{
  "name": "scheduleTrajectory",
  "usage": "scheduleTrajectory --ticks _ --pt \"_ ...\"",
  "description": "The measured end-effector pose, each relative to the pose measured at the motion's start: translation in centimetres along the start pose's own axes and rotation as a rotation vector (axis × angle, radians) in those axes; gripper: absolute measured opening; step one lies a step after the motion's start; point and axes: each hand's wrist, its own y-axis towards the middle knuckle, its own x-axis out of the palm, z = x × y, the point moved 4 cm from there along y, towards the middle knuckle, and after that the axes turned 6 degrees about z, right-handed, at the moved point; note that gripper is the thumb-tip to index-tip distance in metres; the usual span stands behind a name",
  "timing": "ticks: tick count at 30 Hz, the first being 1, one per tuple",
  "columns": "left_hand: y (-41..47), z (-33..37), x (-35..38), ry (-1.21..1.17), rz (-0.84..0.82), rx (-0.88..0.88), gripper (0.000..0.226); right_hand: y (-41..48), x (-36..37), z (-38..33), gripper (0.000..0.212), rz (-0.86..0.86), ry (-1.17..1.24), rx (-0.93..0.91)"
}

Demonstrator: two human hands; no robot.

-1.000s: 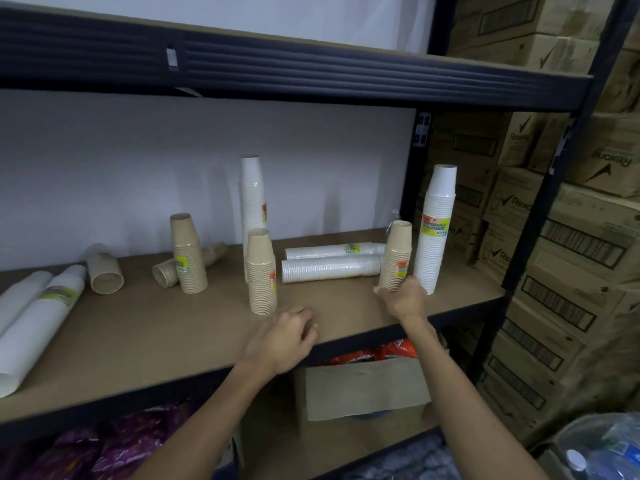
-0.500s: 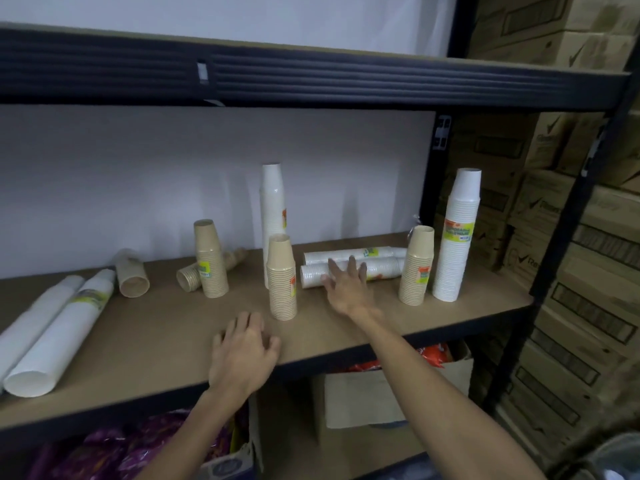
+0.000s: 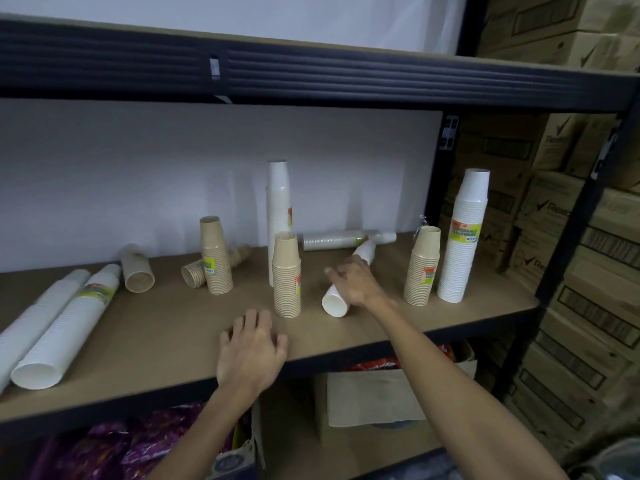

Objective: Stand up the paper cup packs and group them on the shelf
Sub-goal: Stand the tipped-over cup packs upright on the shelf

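Right now your left hand (image 3: 251, 355) lies flat near the front edge of the shelf (image 3: 166, 334), fingers spread and holding nothing, just this side of the nearest standing brown cup pack (image 3: 286, 275). Take that brown pack as your landmark. Just to its right, your right hand (image 3: 353, 282) is closed over a white cup pack (image 3: 335, 303) that slants up off the board, open mouth toward you, far end raised. You seem to be mid-way through tipping this one upright. Next, I'd judge, you swing its far end up and set the mouth down flat; it is tall and slim, so steady it before letting go. Farther right stand a brown pack (image 3: 421, 266) and a tall white pack (image 3: 464, 237), a sensible place to group it. Behind the landmark stands another tall white pack (image 3: 278, 202), with one more white pack lying (image 3: 341, 240) by the wall. Left of it, several packs lie on their sides.
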Motion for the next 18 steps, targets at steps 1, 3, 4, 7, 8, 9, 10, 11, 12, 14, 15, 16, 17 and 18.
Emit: scheduleTrajectory --ticks 1,3,4,7,8,9,10,11,12,14,15,16,17,18 --pt "0.0 0.0 0.0 -0.003 -0.001 0.001 0.021 -0.2 -0.4 -0.1 0.026 0.021 0.023 -0.01" --pt "-0.1 0.0 0.0 -0.004 0.0 0.003 0.021 -0.7 -1.4 0.0 0.034 0.091 0.025 0.045" --pt "-0.1 -0.1 0.0 -0.003 0.002 0.004 0.022 -1.2 -1.9 0.3 0.054 0.11 -0.017 0.14" --pt "-0.1 -0.1 0.0 -0.006 -0.001 0.005 0.022 -1.8 -2.4 1.5 0.072 -0.035 0.029 0.467" --pt "-0.1 -0.1 0.0 -0.007 -0.002 0.006 0.021 -1.8 -2.3 1.6 0.067 -0.102 0.141 0.525" --pt "-0.1 -0.1 0.0 -0.007 -0.001 0.007 0.021 -1.9 -2.4 1.6 0.061 -0.164 0.221 0.567" --pt "-0.1 -0.1 0.0 -0.006 0.002 0.007 0.021 -2.0 -2.6 1.6 0.056 -0.213 0.266 0.588" --pt "-0.1 -0.1 0.0 -0.006 0.005 0.005 0.02 -2.2 -2.8 1.4 0.05 -0.247 0.318 0.592" --pt "-0.1 0.0 0.0 -0.007 0.007 0.005 0.02 -2.4 -2.8 1.3 0.046 -0.272 0.388 0.579" --pt "-0.1 0.0 0.0 -0.006 0.005 0.003 0.02 -2.7 -2.6 1.2 0.042 -0.274 0.514 0.507" --pt "-0.2 0.0 0.0 -0.002 0.001 0.002 0.021 -2.5 -2.4 1.1 0.042 -0.244 0.558 0.445" --pt "-0.2 0.0 0.1 0.002 -0.003 0.001 0.021 -2.1 -2.2 1.1 0.041 -0.185 0.592 0.371" --pt "-0.2 0.0 0.1 0.005 -0.005 0.002 0.021 -1.6 -2.1 1.0 0.043 -0.103 0.608 0.294" --pt "-0.2 0.0 0.0 0.008 -0.005 0.003 0.022 -1.0 -1.9 1.0 0.048 -0.017 0.606 0.223"
